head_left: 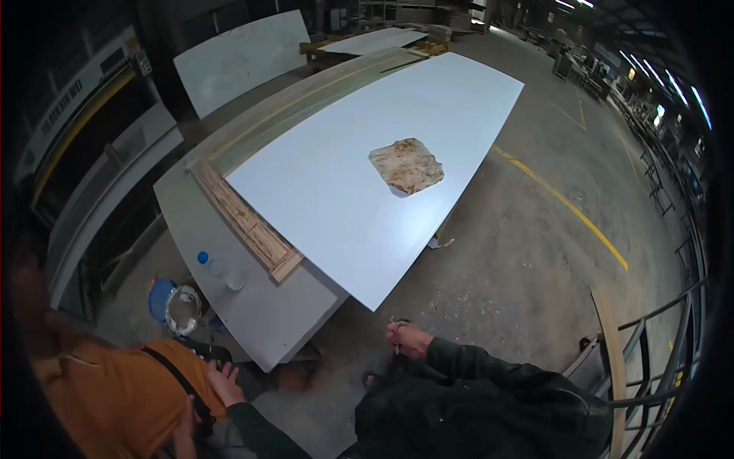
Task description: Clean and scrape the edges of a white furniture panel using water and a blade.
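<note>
My left hand (224, 382) is out to the left, fingers apart and nothing seen in it. It is beside, perhaps touching, the orange top (122, 390) of a person at my left; whether they touch I cannot tell. My right hand (409, 339) is in front of me with its fingers closed, just off the near corner of a large white panel (329, 206). Something small and pale shows at its fingers, too small to name. On the panel lies a flat, brown-stained, ragged-edged piece (407, 166), perhaps a cloth.
Under the panel, a wooden strip (248, 226) lies on a grey table (267, 321). A clear bottle with a blue cap (203, 258) is on the table. Two buckets (183, 308) stand left of it. A metal rack (650, 367) is at the right, beside a wooden board (609, 344).
</note>
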Available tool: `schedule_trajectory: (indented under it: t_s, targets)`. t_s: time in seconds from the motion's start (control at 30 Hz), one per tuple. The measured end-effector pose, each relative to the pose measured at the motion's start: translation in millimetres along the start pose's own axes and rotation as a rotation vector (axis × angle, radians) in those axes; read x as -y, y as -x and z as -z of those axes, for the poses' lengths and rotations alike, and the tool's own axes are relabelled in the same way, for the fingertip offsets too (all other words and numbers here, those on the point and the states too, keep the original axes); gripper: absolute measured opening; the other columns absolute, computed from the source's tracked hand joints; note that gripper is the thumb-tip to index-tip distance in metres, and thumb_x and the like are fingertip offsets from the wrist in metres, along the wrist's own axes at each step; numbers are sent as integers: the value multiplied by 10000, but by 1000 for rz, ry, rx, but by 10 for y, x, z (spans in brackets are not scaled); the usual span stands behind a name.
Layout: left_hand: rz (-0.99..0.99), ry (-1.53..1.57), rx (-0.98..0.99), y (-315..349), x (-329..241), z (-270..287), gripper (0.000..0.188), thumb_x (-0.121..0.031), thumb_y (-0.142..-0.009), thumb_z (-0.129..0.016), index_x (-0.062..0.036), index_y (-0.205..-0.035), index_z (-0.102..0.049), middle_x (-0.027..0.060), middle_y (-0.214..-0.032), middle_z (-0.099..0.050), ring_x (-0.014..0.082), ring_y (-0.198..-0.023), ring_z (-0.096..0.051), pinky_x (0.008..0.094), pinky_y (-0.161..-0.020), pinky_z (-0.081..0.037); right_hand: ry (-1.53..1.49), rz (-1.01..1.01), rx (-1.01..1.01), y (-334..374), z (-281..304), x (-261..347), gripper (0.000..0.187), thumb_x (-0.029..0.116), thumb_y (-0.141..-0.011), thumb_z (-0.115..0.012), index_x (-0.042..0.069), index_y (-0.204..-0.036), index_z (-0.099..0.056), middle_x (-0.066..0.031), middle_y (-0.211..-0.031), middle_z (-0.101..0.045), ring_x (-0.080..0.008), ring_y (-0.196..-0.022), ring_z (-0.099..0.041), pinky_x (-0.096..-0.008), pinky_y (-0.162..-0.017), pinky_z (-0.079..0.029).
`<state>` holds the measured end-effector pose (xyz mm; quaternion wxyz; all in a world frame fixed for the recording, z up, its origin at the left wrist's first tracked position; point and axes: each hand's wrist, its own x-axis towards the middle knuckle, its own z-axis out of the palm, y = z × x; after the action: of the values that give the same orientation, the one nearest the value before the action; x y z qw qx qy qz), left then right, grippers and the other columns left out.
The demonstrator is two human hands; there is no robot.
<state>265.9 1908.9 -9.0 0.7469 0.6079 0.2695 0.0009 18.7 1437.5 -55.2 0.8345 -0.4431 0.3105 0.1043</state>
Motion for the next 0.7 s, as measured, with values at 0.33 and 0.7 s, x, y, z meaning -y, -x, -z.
schedule_trajectory:
  t_s: [0.33, 0.7]
  targets:
    - [-22, 40, 39, 100, -169, -714, 277, -417, -996, -551, -153, -1076, -530, 21, -978, -554, 247, -988, -566, 435, -838, -444, -322, 60, -325, 377, 630, 344, 109, 83, -1064, -571, 50, -1162, -605, -92, -1070, -683, -231, -964, -729, -359, -773, -627]
    - [136, 106, 149, 1461, 735, -1897, 257, -324, -966, -606, -102, -1096, -603, 53, -1000, -667, 222, -859, -622, 397, -782, -495, 679, 406, -761, 405, 2703, 942, 582, 155, -874, -776, 5, -1384, -540, -154, -997, -732, -305, -821, -724, -435, -778, -594]
